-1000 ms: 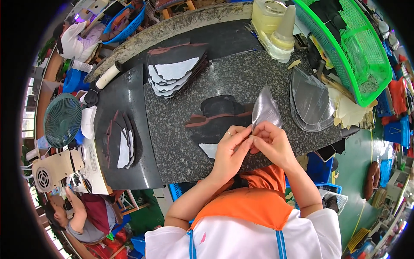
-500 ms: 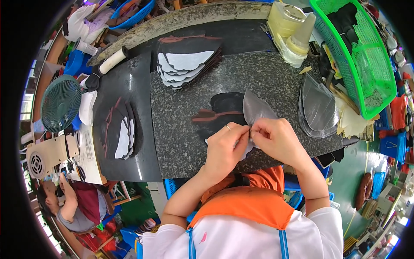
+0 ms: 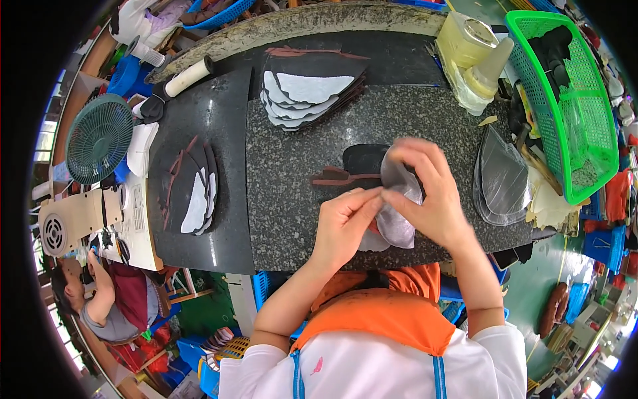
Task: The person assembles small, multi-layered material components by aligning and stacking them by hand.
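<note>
Silvery translucent sheet (image 3: 401, 229) curves near the front edge of the counter (image 3: 286, 233); the left hand (image 3: 340, 223) pinches its left side, the right hand (image 3: 435, 199) arches over it, grip spread.

Both bare forearms (image 3: 292, 298) reach forward. The left hand (image 3: 342, 223) is pinched at the fingertips (image 3: 375, 194); the right hand (image 3: 438, 199), slightly blurred, arches its fingers away from its thumb (image 3: 399, 202).

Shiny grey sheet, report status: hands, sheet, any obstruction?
Left hand, fingertips pinched, at shiny grey sheet. Right hand over it, fingers spread, blurred. Sheet curved, partly hidden by right hand.
</note>
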The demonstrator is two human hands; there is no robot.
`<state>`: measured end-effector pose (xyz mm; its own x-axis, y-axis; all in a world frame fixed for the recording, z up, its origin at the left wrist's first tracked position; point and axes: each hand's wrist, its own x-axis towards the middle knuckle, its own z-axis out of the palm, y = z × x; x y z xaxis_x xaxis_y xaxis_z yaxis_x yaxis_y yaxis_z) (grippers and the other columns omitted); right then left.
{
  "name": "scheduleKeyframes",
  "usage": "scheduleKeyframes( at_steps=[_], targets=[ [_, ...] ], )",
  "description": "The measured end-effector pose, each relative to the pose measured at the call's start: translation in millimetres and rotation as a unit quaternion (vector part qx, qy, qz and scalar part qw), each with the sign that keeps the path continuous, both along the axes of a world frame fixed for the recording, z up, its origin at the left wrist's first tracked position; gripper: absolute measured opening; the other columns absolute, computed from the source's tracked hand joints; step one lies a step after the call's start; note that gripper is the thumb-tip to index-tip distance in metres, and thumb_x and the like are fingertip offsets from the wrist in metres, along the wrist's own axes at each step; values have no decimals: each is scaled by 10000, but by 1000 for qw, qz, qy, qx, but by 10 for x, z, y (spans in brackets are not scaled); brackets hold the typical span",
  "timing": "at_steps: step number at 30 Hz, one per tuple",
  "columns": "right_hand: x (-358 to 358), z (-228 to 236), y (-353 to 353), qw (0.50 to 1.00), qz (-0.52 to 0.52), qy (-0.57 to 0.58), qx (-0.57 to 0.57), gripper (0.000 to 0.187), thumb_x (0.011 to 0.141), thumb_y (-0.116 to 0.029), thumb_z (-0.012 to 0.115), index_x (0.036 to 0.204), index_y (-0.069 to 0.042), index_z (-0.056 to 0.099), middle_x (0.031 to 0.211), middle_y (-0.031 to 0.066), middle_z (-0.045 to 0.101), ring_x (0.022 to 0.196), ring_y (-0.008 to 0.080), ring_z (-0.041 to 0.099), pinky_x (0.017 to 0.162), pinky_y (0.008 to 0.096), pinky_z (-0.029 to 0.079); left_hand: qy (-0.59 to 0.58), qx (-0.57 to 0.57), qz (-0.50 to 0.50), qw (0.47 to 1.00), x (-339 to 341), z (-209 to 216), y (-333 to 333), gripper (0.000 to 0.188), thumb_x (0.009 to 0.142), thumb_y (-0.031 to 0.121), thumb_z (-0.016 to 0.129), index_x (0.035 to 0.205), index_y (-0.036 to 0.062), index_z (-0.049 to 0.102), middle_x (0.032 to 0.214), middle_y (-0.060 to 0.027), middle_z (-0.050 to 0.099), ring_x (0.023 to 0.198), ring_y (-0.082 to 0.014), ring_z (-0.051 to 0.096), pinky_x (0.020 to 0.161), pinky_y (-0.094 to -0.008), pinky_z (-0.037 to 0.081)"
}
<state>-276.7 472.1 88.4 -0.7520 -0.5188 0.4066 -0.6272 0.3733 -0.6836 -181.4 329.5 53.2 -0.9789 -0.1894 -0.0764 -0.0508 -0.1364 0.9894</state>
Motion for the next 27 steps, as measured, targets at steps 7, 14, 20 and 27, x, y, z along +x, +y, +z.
scheduleKeyframes(
  at_steps=[7,14,20,27],
  targets=[
    [-321,140,390,968,10,69,241,176,763,-196,725,781,-64,611,726,71,603,761,273,617,977,476,402,-61,-6,-57,996,-72,27,-138,213,936,23,563,1105,-60,662,825,-34,614,673,-76,576,599,-219,505],
    [259,-202,118,939,-12,-327,102,249,806,-223,726,728,-24,599,672,103,594,584,249,563,532,327,435,-1,-190,-36,981,-41,77,92,242,918,28,572,1142,-19,650,712,-58,555,640,-111,531,595,-261,439],
    [278,-359,466,992,49,-116,-10,156,748,-49,692,635,-29,586,591,69,563,505,235,539,494,319,425,-74,-59,-3,996,55,102,-309,236,956,41,531,1133,-45,661,910,-58,623,678,-99,610,565,-214,487],
    [669,-307,118,998,-14,62,-20,116,730,-30,717,801,-52,627,755,51,614,653,196,630,568,297,499,85,-182,139,970,-232,172,-42,120,906,15,542,964,-15,642,814,-89,612,699,-174,553,661,-285,441]
  ],
)
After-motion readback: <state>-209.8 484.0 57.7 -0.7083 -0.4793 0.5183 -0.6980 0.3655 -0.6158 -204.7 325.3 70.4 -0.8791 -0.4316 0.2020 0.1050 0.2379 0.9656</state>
